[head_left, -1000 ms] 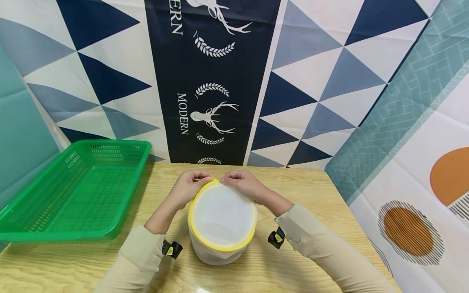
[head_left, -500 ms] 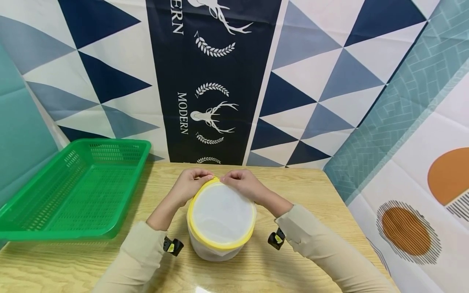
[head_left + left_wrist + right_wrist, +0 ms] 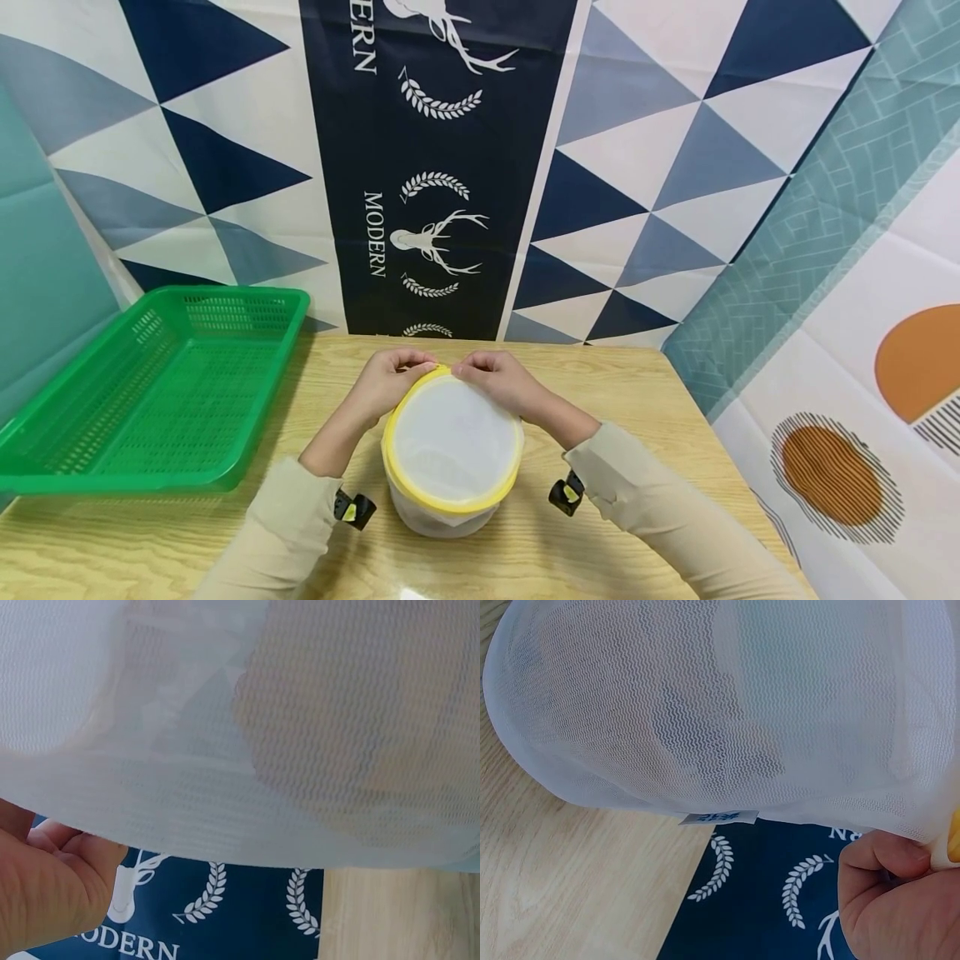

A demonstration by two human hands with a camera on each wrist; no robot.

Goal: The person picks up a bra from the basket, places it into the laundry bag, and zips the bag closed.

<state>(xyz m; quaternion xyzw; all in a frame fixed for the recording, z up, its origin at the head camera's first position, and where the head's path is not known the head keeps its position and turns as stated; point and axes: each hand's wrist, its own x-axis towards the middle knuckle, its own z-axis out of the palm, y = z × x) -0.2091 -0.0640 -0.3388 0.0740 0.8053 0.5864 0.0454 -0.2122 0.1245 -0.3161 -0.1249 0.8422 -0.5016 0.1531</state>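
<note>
A white mesh laundry bag (image 3: 456, 442), round like a drum with a yellow zipper rim, stands on the wooden table in the head view. At the far side of that rim, my left hand (image 3: 384, 385) pinches the yellow edge between thumb and fingers. Close beside it, my right hand (image 3: 495, 379) pinches the same edge a little to the right. Sheer mesh of the bag (image 3: 187, 750) fills most of the left wrist view, with blurred shapes showing through. A small tag (image 3: 720, 817) hangs from the bag's seam in the right wrist view.
A green plastic basket (image 3: 258, 417) with slotted sides sits on the table (image 3: 615, 392) to the left. Behind the table hangs a patterned cloth (image 3: 630, 208), and another cloth (image 3: 862, 392) closes off the right side.
The bag has shifted very slightly to the left under my hands. Both hands keep their pinch on the far rim, almost unmoved.
</note>
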